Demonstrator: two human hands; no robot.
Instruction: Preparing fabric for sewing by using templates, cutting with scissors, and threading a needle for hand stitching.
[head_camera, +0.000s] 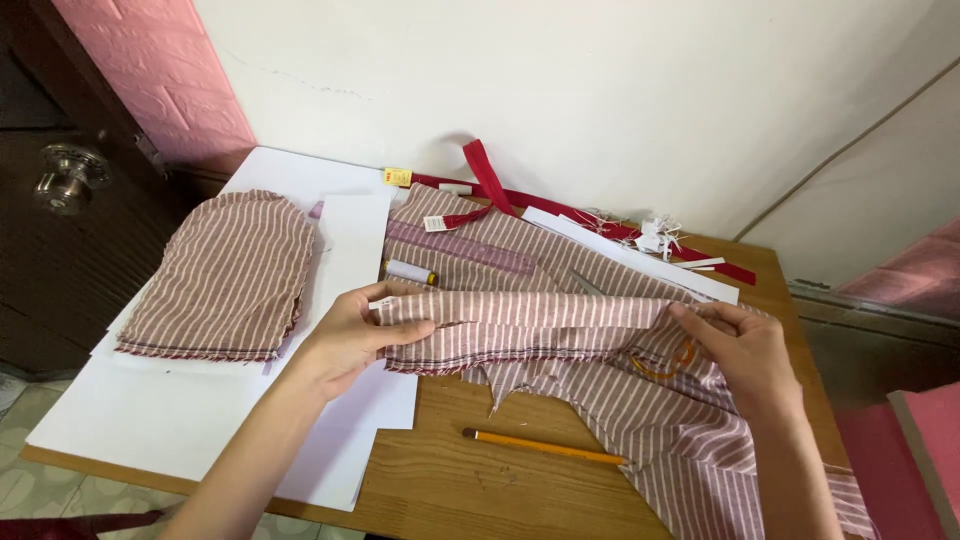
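We pinch a folded striped fabric strip (520, 325) between our left hand (350, 335) and right hand (735, 345), both closed on its ends. Its long axis runs left to right above the wooden table (450, 480). A pencil (545, 446) lies near, roughly parallel.

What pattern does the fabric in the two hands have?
The fabric has thin reddish-brown and white stripes, seen in the head view.

Home sewing corner: wooden table (450, 480) against white wall (600, 90); door knob (68, 178) at 9 o'clock; striped fabric (560, 330), thread spool (410, 272), red binding tape (500, 195), paper pattern sheets (150, 410), pencil (545, 446) at centre.
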